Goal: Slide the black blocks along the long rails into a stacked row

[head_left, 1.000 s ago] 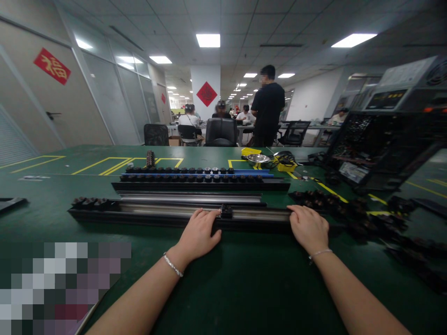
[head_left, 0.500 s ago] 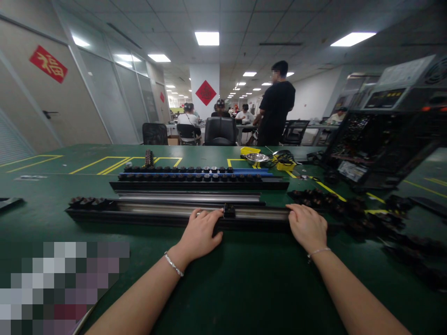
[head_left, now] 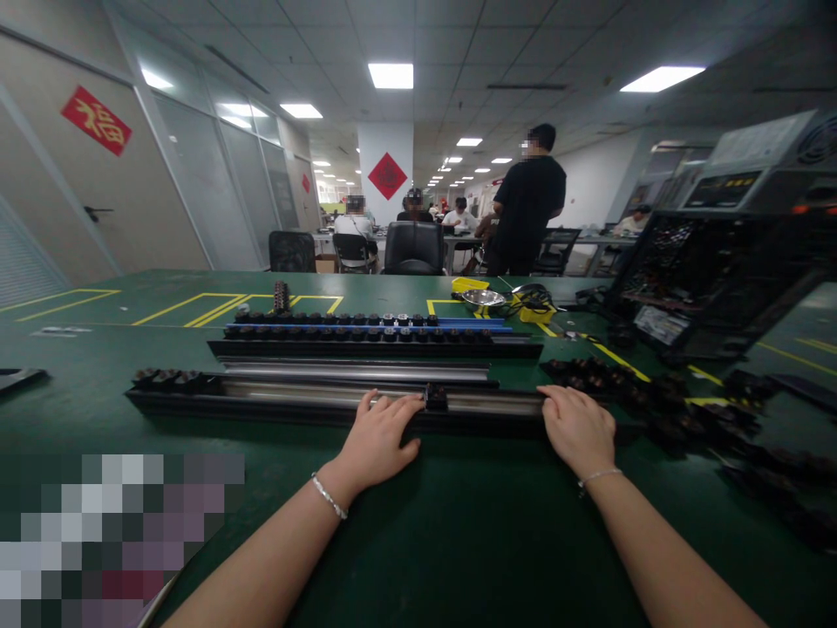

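A long black rail with a silver channel (head_left: 288, 394) lies across the green table in front of me. My left hand (head_left: 379, 436) rests on its near edge, fingers stretched forward and touching a small black slider block (head_left: 435, 399) that sits in the channel. My right hand (head_left: 576, 427) lies palm down on the rail's right end, fingers curled over it. Several black blocks (head_left: 166, 378) sit at the rail's left end.
A second rail with a blue strip and a row of black blocks (head_left: 366, 334) lies behind. Loose black parts (head_left: 660, 397) are heaped at the right, near an open computer case (head_left: 712, 279). A metal bowl (head_left: 482, 298) stands further back. A person in black (head_left: 528, 209) stands beyond the table.
The slider block and my left fingertips have shifted a little to the right along the rail. The standing person in black has walked to the right.
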Demonstrator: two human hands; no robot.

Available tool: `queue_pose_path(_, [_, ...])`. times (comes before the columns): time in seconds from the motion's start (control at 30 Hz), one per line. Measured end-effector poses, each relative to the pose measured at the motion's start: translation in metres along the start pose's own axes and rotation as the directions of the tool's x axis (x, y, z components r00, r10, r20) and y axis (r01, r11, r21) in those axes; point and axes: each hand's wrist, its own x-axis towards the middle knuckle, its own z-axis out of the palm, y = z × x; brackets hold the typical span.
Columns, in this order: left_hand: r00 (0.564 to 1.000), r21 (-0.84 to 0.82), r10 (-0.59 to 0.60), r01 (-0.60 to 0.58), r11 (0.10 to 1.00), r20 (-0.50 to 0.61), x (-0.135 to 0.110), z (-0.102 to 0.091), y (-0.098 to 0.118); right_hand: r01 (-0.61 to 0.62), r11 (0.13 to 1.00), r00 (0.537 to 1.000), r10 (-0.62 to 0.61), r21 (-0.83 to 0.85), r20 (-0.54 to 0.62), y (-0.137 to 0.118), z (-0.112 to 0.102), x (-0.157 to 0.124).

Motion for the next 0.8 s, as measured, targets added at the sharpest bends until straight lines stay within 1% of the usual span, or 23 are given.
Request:
queue_pose_path(0.17, [1.000,0.021,-0.015,0.015,1.000,0.011,0.001,-0.001,0.002,0.020,1.000,1.000,-0.020,0.007,-0.021,-0.006,0.000,-0.003])
queue_pose_path(0.23, [1.000,0.036,-0.024,0.023,0.999,0.017,0.001,-0.001,0.003,0.067,0.998,0.997,-0.066,0.021,-0.033,-0.012,0.000,-0.007])
queue_pose_path(0.3, [0.999,0.051,-0.031,0.030,0.998,0.021,0.002,-0.001,0.005,0.149,0.988,0.988,-0.148,0.050,-0.040,-0.021,0.001,-0.011])
queue_pose_path(0.4, [0.999,0.080,-0.046,0.044,0.996,0.020,0.004,-0.001,0.008,0.313,0.943,0.950,-0.312,0.111,-0.027,-0.039,0.001,-0.020])
queue_pose_path(0.47, [0.998,0.101,-0.055,0.052,0.994,0.021,0.004,0.000,0.009,0.421,0.895,0.905,-0.426,0.147,0.001,-0.051,0.001,-0.027])
queue_pose_path(0.53, [0.997,0.124,-0.066,0.063,0.990,0.025,0.005,0.001,0.010,0.483,0.859,0.868,-0.495,0.171,0.037,-0.063,0.000,-0.033])
queue_pose_path(0.6, [0.997,0.143,-0.075,0.069,0.987,0.031,0.005,0.002,0.011,0.509,0.838,0.845,-0.530,0.197,0.068,-0.071,-0.001,-0.038])
queue_pose_path(0.7, [0.996,0.161,-0.082,0.076,0.984,0.033,0.005,0.003,0.012,0.499,0.836,0.847,-0.526,0.227,0.076,-0.076,-0.001,-0.040])
queue_pose_path(0.8, [0.996,0.168,-0.086,0.078,0.983,0.037,0.006,0.003,0.011,0.505,0.827,0.844,-0.532,0.246,0.058,-0.075,-0.001,-0.040])
